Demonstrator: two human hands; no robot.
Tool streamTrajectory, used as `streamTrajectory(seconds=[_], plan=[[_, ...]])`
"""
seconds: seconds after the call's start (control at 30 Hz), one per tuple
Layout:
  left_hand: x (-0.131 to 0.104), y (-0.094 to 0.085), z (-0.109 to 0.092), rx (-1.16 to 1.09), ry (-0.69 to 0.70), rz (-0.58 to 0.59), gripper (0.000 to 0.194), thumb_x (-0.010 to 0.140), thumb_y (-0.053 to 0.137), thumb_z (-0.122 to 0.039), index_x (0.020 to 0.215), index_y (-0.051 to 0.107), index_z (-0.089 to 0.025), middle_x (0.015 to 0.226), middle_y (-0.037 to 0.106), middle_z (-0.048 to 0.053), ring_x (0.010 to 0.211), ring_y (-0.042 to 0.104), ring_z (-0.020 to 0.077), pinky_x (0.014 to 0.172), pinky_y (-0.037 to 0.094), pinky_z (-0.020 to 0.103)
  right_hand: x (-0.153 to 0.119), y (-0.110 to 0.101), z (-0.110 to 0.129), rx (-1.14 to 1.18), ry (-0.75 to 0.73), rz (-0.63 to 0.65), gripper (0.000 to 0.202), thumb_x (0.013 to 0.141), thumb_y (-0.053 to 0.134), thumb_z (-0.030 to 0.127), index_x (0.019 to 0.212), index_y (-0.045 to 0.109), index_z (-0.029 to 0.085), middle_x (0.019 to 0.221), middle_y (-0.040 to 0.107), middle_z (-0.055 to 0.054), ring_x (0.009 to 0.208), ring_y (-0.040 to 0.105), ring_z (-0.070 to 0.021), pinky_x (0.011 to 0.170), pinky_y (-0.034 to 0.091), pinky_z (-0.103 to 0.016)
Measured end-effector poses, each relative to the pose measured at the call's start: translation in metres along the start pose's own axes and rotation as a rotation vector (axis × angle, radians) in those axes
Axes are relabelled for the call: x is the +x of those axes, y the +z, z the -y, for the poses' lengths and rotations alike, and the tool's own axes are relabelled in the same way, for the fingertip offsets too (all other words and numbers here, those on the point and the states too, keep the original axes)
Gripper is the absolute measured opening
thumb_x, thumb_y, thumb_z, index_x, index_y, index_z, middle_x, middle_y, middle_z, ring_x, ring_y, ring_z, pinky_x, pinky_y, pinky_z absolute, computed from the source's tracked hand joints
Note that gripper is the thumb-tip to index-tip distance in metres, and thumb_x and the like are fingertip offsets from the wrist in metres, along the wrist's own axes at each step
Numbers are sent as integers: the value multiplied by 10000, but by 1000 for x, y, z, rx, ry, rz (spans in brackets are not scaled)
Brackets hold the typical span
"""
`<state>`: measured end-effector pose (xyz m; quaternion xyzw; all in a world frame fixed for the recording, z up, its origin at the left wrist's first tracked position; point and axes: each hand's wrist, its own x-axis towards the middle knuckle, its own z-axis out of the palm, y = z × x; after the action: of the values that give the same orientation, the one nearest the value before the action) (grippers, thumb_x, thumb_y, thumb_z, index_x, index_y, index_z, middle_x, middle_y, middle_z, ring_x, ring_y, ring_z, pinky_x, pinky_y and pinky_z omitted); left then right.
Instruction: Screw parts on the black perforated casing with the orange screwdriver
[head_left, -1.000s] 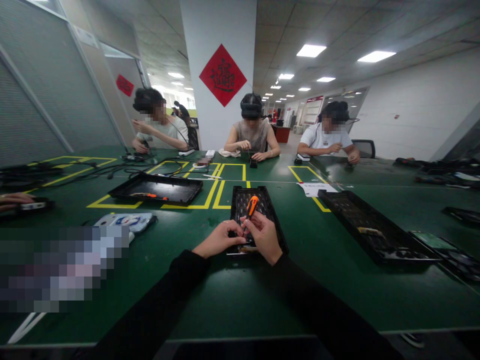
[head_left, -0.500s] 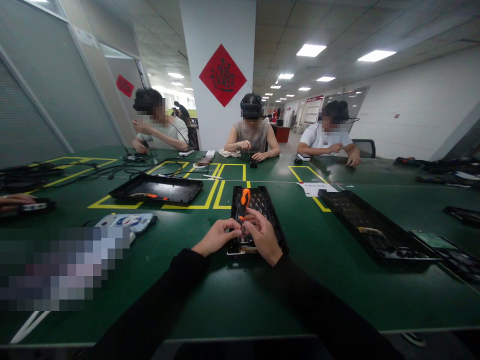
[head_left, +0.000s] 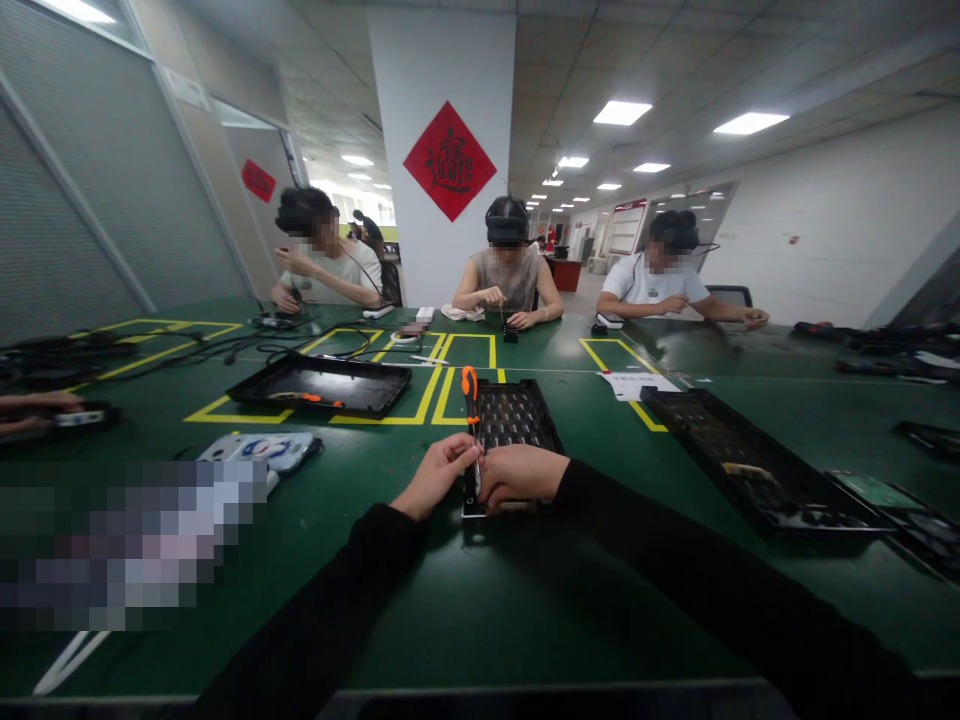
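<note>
"Across the room, a red diamond sign (head_left: 450, 160) hangs on a white pillar (head_left: 390, 60), and three people in headsets sit at the far edge of the green table (head_left: 525, 610). What lies at the left?"

"Dark cables (head_left: 56, 355) by the left edge, and nearer, another person's hand (head_left: 52, 403) at a small dark device (head_left: 88, 415). Next comes a pale patterned case (head_left: 266, 450), then a wide black tray (head_left: 322, 385) with an orange piece inside."

"And the wearer's left hand (head_left: 435, 478)?"

"Its thumb and forefinger are pinched together on the shaft of the orange-and-black screwdriver (head_left: 470, 390). The handle rises above those fingertips, almost upright, over the left rim of the slotted black case (head_left: 517, 412); the tip is hidden between the hands."

"Where is that case?"

"Midway along the table, in front of the wearer, its near end under the hands."

"What about the right hand (head_left: 525, 474)?"

"It reaches over the case's near end, fingers curled down just beside the left fingertips. I can't tell whether they grip anything."

"Farther right?"

"A white paper sheet (head_left: 637, 385), a long black tray (head_left: 780, 475) with a tan piece in it, then a green board (head_left: 870, 490) towards the right edge."
</note>
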<state>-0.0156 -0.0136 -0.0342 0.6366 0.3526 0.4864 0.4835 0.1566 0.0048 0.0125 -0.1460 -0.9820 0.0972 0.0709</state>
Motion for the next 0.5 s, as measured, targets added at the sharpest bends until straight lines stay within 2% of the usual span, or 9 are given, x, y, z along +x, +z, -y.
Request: streamTrajectory(seconds=[0.1, 0.4, 0.5], plan=[[-1, -1, 1, -3, 3, -20, 298, 773, 577, -423, 812, 552, -128, 705, 588, 13, 675, 544, 114, 680, 426, 237, 2, -6, -3, -74, -140, 141, 142, 792, 586, 296, 842, 713, 258, 839, 705, 17, 779, 591, -137, 632, 359, -214], [0, -1, 2, -16, 6, -24, 285, 764, 592, -413, 794, 563, -131, 701, 603, 17, 665, 544, 114, 678, 415, 237, -1, -8, 2, -251, -216, 191, 197, 866, 481, 301, 900, 664, 236, 923, 679, -25, 829, 583, -145, 645, 358, -231], [0, -1, 2, -11, 3, -31, 284, 766, 589, -413, 798, 565, -131, 707, 604, 20, 677, 545, 117, 687, 414, 237, -2, -7, 4, -269, -184, 207, 197, 862, 482, 289, 915, 654, 209, 928, 672, -44, 803, 584, -151, 618, 356, -236]])
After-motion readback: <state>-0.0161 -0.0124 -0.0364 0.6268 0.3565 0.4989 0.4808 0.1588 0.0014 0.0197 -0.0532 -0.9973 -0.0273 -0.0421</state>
